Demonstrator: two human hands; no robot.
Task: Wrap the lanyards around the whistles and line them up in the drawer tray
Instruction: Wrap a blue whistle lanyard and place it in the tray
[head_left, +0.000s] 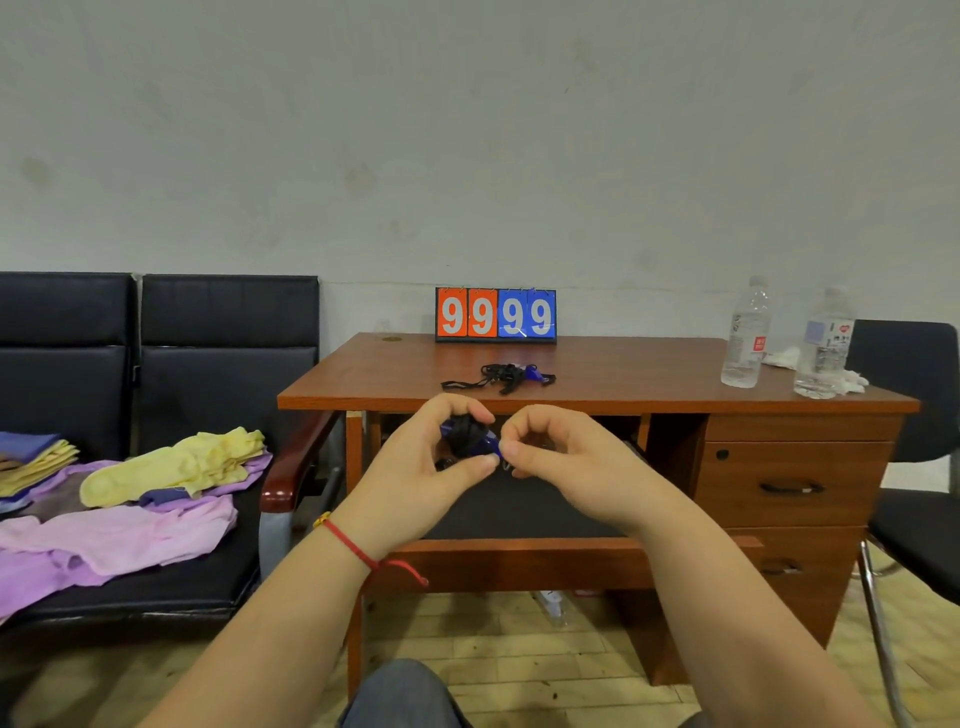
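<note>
Hands meet in front of the pulled-out drawer tray (519, 512), holding one blue whistle (470, 439) between them. The left hand (426, 467) has its grip clamped on the whistle, thumb under and fingers over a bundle of black lanyard (464, 430) wound around the body. The right hand (561, 457) pinches its thumb and forefinger together at the whistle's right end — on what looks like a small metal clip, though this is too small to tell for sure. A red string bracelet (349, 543) circles the left wrist. On the tabletop (623, 374) behind, more whistles with loose black lanyards (501, 376) lie in a tangle, near a flip scoreboard (496, 315) showing 9999. Two water bottles (745, 335) stand at the right — well apart from the tangle.
</note>
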